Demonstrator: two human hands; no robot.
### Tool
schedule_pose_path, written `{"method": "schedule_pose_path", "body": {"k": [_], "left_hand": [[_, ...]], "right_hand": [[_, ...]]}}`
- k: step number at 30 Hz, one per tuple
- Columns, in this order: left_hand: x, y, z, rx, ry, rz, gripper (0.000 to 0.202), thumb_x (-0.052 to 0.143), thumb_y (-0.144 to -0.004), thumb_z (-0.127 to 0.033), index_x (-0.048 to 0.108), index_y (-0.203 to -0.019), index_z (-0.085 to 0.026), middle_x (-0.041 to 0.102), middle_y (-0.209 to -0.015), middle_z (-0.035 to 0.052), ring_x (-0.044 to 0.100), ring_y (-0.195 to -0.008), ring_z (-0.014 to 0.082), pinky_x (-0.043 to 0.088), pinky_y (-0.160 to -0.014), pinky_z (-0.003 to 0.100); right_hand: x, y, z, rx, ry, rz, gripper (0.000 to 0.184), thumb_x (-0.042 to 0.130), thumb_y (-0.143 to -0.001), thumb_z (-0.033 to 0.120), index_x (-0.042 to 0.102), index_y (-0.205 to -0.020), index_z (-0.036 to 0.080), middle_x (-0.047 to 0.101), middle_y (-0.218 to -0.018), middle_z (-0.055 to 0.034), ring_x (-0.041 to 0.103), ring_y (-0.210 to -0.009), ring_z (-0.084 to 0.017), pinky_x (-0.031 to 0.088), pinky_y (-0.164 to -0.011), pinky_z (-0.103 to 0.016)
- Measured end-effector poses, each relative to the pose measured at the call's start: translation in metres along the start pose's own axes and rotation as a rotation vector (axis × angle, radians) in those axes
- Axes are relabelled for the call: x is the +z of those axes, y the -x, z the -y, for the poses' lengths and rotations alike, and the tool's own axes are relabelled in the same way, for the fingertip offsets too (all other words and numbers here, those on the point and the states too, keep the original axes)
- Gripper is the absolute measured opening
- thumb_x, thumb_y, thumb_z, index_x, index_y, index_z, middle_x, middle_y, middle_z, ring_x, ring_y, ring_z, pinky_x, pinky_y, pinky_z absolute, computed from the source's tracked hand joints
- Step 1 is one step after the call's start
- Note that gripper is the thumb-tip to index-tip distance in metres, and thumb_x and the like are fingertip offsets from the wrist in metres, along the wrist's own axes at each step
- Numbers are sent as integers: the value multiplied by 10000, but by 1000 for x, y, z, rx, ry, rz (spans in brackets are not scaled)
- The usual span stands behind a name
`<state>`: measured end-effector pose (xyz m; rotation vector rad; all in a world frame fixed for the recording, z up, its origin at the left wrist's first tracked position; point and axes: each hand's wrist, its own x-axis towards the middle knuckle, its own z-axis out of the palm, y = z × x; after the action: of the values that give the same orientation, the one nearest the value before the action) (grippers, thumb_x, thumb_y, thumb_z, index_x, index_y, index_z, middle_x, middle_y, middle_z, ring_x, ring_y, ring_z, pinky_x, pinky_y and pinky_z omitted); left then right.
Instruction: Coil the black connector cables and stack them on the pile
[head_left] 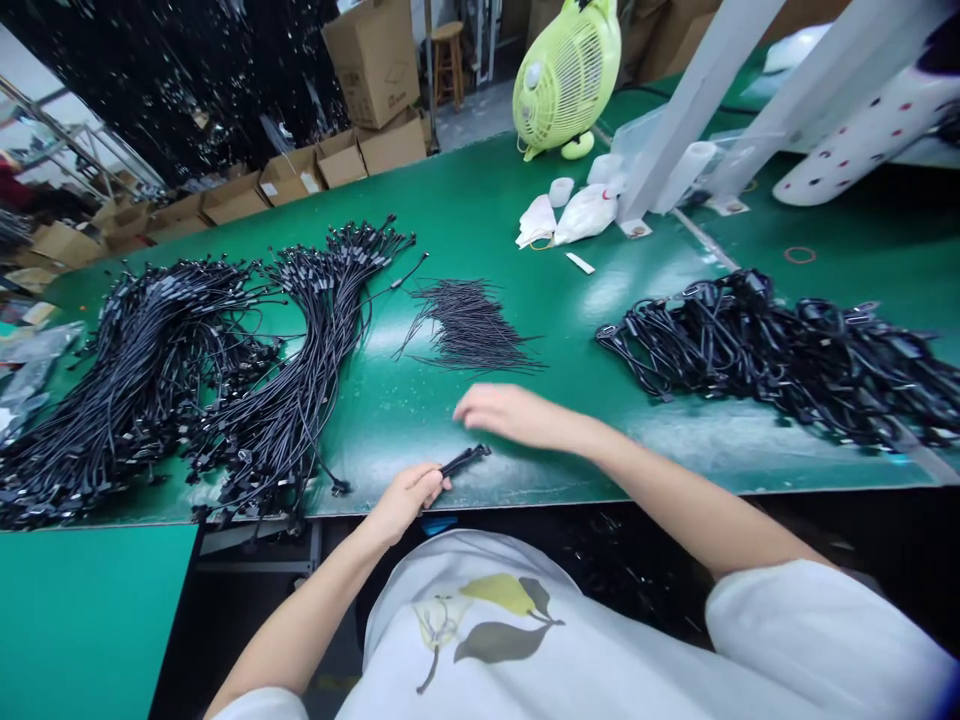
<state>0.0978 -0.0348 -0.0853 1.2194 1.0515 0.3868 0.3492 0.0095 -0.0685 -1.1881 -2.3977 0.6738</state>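
Note:
My left hand [416,495] is closed around a folded black cable [466,459] close to the table's front edge, and the cable's end sticks out to the right. Just above and to the right, my right hand [501,412] hovers with loosely bent fingers, and I see nothing in it. Beyond that hand lies a spread of thin black ties [476,325] on the green table [405,400]. On the left a long bunch of straight black cables [322,330] is nearest to my left hand.
Another large pile of black cables [142,370] lies farther left. Bundled cables [757,350] are heaped on the right. A green fan [568,75], white rolls [560,192] and a white bag [586,213] stand at the back beside grey posts [694,110]. Cardboard boxes [394,145] line the far edge.

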Motion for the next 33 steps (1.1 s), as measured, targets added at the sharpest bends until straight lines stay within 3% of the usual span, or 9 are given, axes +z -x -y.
{"method": "schedule_pose_path", "body": {"k": [2,3,7,12,19,24,29,31,33], "left_hand": [[-2,0,1,14,159,-100,423,636,-775,-549,606,-767,-127,399,-576,-50,321,-532,78,245,-531,228],[-3,0,0,34,243,-145,411,665,-760,-531,598,-760,-126,390,-575,-55,304,-522,69,235,-522,221],[-3,-1,-7,80,477,-204,389,730,-738,-475,585,-761,-115,393,-588,-56,286,-516,48,222,-500,199],[5,-5,-16,97,555,-185,392,765,-719,-449,609,-781,-94,414,-594,-45,315,-522,42,231,-490,187],[13,-13,-20,122,633,-172,406,783,-696,-448,636,-809,-87,397,-580,-51,299,-501,33,221,-471,184],[20,-13,-25,127,674,-158,421,784,-704,-422,647,-926,-93,396,-576,-59,290,-493,35,211,-468,183],[25,-19,-25,216,642,-162,442,719,-771,-430,615,-1087,-138,388,-593,-67,280,-496,51,217,-479,192],[22,-21,-21,266,527,-204,376,649,-824,-445,639,-1033,-133,390,-606,-58,293,-503,58,236,-485,201],[17,-22,-17,318,329,-287,306,558,-885,-420,662,-954,-140,442,-630,-35,341,-522,71,291,-512,211]], "right_hand": [[-18,-5,-38,271,206,-244,325,387,-993,275,658,-1095,128,620,-1137,-140,566,-983,-204,425,-824,-324],[-24,-6,-55,380,333,-285,321,397,-980,248,660,-1092,104,603,-1161,-174,559,-975,-227,419,-805,-344],[-27,-6,-96,467,566,-185,326,386,-961,203,670,-1011,49,606,-1081,-214,546,-892,-249,379,-736,-359],[-20,5,-91,547,570,-294,317,396,-966,255,673,-980,102,596,-1054,-168,537,-842,-219,346,-664,-321],[-21,17,-89,554,348,-558,178,536,-890,291,657,-843,170,609,-952,-84,542,-766,-178,387,-678,-299],[-8,19,-53,536,134,-613,156,563,-859,296,648,-801,179,607,-829,-52,533,-717,-158,388,-678,-282],[32,14,20,326,-287,-302,173,577,-860,318,637,-775,179,600,-724,-5,506,-623,-114,388,-609,-238],[41,13,42,243,-250,-254,170,563,-885,297,636,-792,174,587,-722,-2,496,-609,-102,383,-592,-229],[42,11,56,130,-31,-303,190,517,-925,264,638,-818,165,597,-759,-24,509,-651,-112,385,-624,-242]]}}
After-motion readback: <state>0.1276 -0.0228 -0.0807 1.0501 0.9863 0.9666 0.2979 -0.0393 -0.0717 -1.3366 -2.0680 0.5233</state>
